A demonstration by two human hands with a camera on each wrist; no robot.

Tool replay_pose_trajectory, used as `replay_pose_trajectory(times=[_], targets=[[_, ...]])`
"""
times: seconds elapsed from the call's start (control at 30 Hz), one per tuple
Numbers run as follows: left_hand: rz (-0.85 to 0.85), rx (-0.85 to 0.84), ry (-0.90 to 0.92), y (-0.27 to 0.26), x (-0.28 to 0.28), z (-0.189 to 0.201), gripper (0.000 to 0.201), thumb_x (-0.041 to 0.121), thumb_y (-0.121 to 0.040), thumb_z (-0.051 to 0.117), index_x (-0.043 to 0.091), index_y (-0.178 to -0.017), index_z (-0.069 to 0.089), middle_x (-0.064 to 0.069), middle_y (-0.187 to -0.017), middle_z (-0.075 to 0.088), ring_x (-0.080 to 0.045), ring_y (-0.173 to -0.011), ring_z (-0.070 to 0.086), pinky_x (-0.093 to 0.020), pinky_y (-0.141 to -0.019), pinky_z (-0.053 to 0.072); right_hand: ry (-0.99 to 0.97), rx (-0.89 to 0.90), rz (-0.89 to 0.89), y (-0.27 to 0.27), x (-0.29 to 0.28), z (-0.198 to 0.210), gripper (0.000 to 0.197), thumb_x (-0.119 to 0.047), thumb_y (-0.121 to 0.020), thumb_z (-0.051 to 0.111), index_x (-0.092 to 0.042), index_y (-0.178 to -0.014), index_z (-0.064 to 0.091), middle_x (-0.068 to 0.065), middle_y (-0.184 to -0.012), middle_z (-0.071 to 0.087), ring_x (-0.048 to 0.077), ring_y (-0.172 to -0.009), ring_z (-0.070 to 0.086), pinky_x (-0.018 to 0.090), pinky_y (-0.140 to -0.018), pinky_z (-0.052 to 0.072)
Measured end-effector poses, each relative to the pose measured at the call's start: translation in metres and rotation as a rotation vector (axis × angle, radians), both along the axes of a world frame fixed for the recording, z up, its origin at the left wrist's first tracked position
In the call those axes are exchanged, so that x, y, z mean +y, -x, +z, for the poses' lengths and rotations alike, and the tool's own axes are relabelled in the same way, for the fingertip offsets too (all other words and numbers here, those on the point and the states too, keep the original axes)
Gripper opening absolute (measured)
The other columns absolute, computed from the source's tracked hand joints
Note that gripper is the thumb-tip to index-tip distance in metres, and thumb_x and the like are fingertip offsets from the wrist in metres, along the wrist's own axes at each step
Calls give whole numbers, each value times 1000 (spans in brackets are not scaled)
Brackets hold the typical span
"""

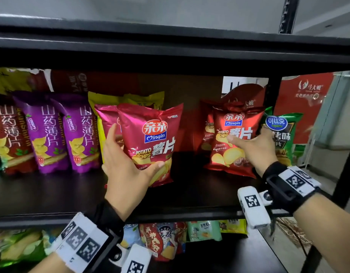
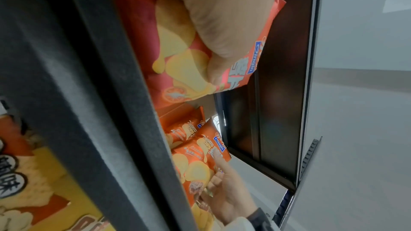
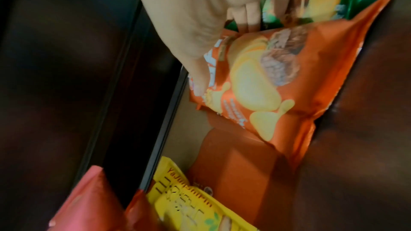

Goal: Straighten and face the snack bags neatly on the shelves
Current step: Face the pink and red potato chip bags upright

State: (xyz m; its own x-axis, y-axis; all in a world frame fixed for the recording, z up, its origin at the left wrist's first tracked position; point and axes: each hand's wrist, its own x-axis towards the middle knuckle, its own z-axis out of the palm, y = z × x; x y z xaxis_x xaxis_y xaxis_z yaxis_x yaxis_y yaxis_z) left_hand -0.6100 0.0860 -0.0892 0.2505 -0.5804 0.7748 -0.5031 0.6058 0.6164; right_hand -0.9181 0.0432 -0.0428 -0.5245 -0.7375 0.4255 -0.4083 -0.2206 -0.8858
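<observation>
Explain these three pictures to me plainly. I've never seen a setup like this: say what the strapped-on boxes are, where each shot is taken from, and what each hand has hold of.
No machine here: a person is tidying a shop shelf bare-handed. The patterned boxes on both wrists are cameras. The big picture comes from a head camera; the other two look along each hand from the wrist.

The left hand grips a pink-red chip bag, thumb across its front. The right hand grips a darker red chip bag at its right edge, thumb on the front. Purple bags stand at the left, a green bag at the far right, more snacks on the shelf below.
</observation>
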Motion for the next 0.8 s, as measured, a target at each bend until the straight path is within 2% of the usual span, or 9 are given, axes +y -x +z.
replay_pose_trajectory(times=[0.1, 0.2, 0.3, 0.4, 0.47, 0.53, 0.6, 0.7, 0.8], targets=[[23, -2, 86, 7, 8, 5, 120, 53, -56, 82, 33, -152, 13, 22, -140, 26, -17, -141, 30, -60, -115, 28, -108, -46, 122, 7, -15, -5, 110, -42, -55, 94, 6, -138, 40, 18, -128, 61, 32, -118, 60, 47, -102, 49], [33, -3, 154, 13, 13, 9, 117, 41, -61, 84, 29, -153, 14, 19, -143, 24, -18, -143, 28, -60, -116, 27, -156, -114, 213, 4, -23, -7, 107, -32, -58, 95, 8, -140, 38, 16, -125, 64, 29, -115, 62, 44, -103, 49], [40, 21, 189, 16, 15, 13, 115, 41, -63, 84, 27, -153, 14, 16, -146, 24, -17, -144, 28, -60, -116, 26, -123, -158, 247, 5, -26, -9, 85, -20, -62, 93, 4, -131, 49, 13, -117, 68, 26, -107, 66, 44, -99, 52], [41, 27, 241, 16, 16, 15, 113, 45, -66, 83, 23, -154, 15, 23, -145, 26, -13, -144, 28, -59, -116, 27, -36, -130, 297, 5, -17, -6, 53, -12, -66, 90, -4, -113, 66, 8, -102, 75, 21, -93, 73, 38, -87, 58], [-13, 63, 189, 16, 15, 17, 117, 43, -65, 86, 29, -154, 12, 12, -151, 29, -12, -143, 33, -57, -115, 33, 10, -92, 355, 3, -8, -3, 41, -11, -68, 88, -10, -105, 71, 4, -97, 77, 18, -89, 74, 34, -81, 58], [-120, 120, 98, 15, 11, 21, 120, 31, -67, 90, 36, -154, 8, -1, -151, 35, -12, -135, 48, -48, -109, 46, 38, -76, 414, 2, 0, 1, 39, -9, -69, 87, -13, -105, 71, 3, -98, 77, 18, -91, 74, 34, -82, 57], [-169, 150, 50, 13, 5, 28, 119, 18, -70, 91, 38, -153, 8, -5, -149, 40, -12, -125, 58, -42, -103, 52, 55, -76, 474, 1, 6, 5, 41, -7, -70, 86, -12, -108, 70, 4, -100, 77, 18, -92, 74, 34, -82, 58], [-150, 144, -13, 11, -2, 38, 116, 26, -72, 90, 40, -151, 7, -3, -152, 40, -12, -124, 59, -42, -105, 51, 72, -88, 561, -1, 13, 8, 44, -8, -70, 86, -13, -111, 69, 3, -100, 77, 17, -90, 75, 29, -75, 59], [-119, 110, -78, 12, -2, 34, 119, 38, -71, 89, 43, -152, 2, -4, -160, 29, -16, -138, 46, -47, -114, 41, 91, -94, 647, -5, 18, 8, 43, -6, -71, 85, -14, -110, 69, 3, -101, 77, 18, -92, 74, 27, -72, 60]])
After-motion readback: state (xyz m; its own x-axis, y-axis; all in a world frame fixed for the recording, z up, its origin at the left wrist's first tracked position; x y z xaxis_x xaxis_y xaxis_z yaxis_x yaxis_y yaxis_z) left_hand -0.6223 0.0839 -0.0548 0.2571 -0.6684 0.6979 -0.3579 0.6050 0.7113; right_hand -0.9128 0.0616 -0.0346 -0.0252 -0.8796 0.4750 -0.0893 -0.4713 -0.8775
